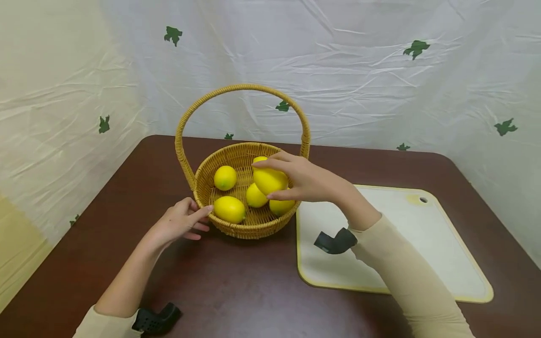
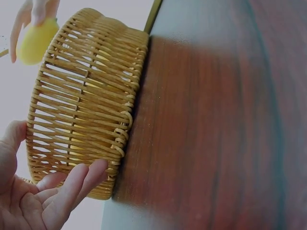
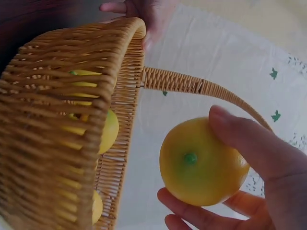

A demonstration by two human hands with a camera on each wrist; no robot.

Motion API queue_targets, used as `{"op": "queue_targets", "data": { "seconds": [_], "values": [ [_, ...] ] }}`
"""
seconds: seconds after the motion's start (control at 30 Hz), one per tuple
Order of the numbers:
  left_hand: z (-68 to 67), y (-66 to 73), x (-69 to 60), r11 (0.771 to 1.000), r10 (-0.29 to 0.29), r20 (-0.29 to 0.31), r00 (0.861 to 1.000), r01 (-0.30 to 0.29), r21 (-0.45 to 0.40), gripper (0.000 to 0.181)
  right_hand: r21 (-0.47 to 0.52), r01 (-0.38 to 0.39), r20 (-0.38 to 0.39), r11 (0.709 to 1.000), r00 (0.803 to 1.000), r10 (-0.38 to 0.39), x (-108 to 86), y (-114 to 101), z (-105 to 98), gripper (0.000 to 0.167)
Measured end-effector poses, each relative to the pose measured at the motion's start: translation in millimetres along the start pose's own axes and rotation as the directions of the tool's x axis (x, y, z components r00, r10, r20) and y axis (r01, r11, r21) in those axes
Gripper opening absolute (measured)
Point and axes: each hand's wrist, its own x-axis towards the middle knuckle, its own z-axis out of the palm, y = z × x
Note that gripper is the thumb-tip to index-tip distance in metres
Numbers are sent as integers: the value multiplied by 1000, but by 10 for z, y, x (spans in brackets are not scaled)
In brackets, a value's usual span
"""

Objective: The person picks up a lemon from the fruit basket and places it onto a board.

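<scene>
A round wicker basket (image 1: pixel 245 231) with a tall arched handle (image 1: pixel 243 88) stands on the table, with several yellow lemons (image 1: pixel 229 210) inside. My right hand (image 1: pixel 310 180) grips one lemon (image 1: pixel 270 181) between thumb and fingers over the basket's right side. In the right wrist view the held lemon (image 3: pixel 199 163) shows its greenish stem end and is clear of the rim. At the basket's front left, my left hand (image 1: pixel 182 219) holds the rim with its thumb on the edge. Its fingers (image 2: pixel 76 184) lie along the outer wall in the left wrist view.
A white cutting board (image 1: pixel 405 234) with a yellow edge lies right of the basket, under my right forearm. The dark brown table (image 1: pixel 245 291) extends in front. Behind it hangs a white curtain (image 1: pixel 359 84) with green patches.
</scene>
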Motion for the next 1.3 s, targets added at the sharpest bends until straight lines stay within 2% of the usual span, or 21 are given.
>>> {"op": "queue_targets", "data": {
  "seconds": [0.23,0.4,0.6,0.77,0.87,1.0,1.17,1.23,1.3],
  "values": [
    [-42,1,-2,1000,-6,14,1000,6,12,50,26,47,-63,999,997,-46,-339,67,18,59],
    [-130,5,-30,999,0,4,1000,0,39,51,82,33,-89,996,996,-26,-493,150,108,59],
    [-173,-30,-75,998,1,-4,1000,-1,59,53,112,-49,-124,992,990,63,-718,242,113,58],
    [-175,-36,-114,998,0,-4,1000,0,61,55,76,-139,-157,987,976,150,-966,413,49,60],
    [-185,-26,-132,998,0,2,1000,0,60,54,41,-217,-179,975,959,220,-1126,524,20,60],
    [-207,-38,-150,998,4,13,1000,-5,62,55,27,-326,-204,945,924,324,-1325,622,1,58],
    [-261,-57,-189,998,8,11,1000,-8,68,56,18,-423,-189,906,888,419,-1525,711,-9,58],
    [-272,-64,-201,997,6,11,1000,-7,70,55,-1,-472,-188,882,866,463,-1606,742,-26,59],
    [-272,-74,-210,997,3,13,1000,-4,72,55,-9,-525,-194,851,836,513,-1685,771,-50,59]
  ]
}}
